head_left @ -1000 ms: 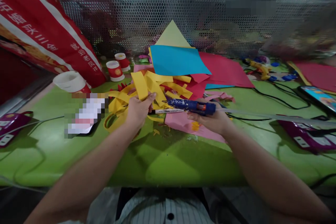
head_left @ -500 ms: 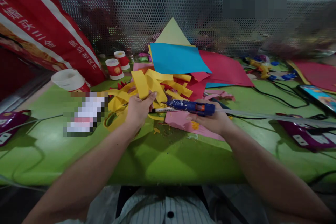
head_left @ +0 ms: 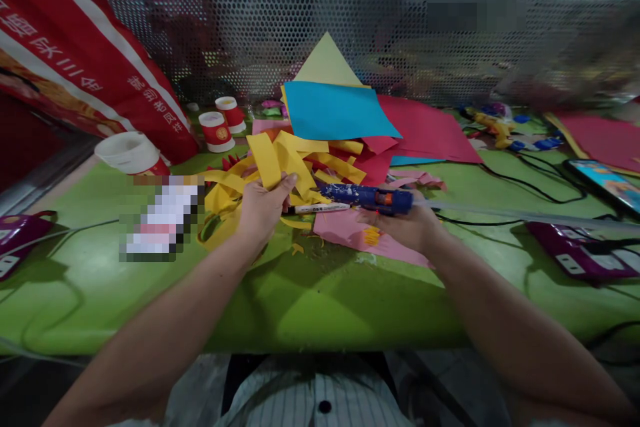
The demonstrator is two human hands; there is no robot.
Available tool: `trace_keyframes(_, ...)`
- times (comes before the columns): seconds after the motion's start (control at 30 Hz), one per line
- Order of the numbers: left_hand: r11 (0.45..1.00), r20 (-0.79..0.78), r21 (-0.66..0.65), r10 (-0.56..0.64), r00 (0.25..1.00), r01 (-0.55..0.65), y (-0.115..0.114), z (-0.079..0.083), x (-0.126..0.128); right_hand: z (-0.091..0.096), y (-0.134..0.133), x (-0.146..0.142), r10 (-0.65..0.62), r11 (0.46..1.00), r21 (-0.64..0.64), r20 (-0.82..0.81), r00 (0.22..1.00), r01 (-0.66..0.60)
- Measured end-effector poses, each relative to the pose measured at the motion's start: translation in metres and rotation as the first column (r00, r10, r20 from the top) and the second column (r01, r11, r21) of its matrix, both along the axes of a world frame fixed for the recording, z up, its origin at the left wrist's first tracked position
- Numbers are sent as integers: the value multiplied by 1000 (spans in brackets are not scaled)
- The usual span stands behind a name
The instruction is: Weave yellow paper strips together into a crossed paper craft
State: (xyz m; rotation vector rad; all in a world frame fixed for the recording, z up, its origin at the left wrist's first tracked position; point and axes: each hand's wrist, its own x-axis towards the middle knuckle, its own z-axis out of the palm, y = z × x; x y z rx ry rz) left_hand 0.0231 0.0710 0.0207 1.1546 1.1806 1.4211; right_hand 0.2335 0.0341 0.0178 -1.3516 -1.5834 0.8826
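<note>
the left hand (head_left: 261, 210) gripped a bunch of yellow paper strips (head_left: 280, 163) above the green table (head_left: 310, 300). the right hand (head_left: 407, 227) clasped a blue glue gun (head_left: 367, 197), nozzle pointing left toward the strips, over pink paper (head_left: 350, 233).

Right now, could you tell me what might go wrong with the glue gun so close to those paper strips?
The glue gun in the right hand points at the yellow strips held by the left hand; hot glue could reach its fingers. Drips might also land on the pink sheet or the marker beneath.
</note>
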Motion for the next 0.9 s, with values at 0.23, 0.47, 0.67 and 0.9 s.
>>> trace_keyframes(0.23,1000,-6,-9,2,1000,-2,-3,3,2,11,-5,-5,26,1000,15,45,999,-27)
trace_keyframes(0.47,1000,15,-7,-10,1000,10,0,-1,-1,8,-2,1,-45,999,22,98,994,43)
trace_keyframes(0.67,1000,2,-24,13,1000,-13,-2,1,1,10,-2,-3,1,999,38,39,999,-3)
trace_keyframes(0.9,1000,57,14,4,998,-5,1,-3,-1,3,1,0,-33,999,16,29,999,33)
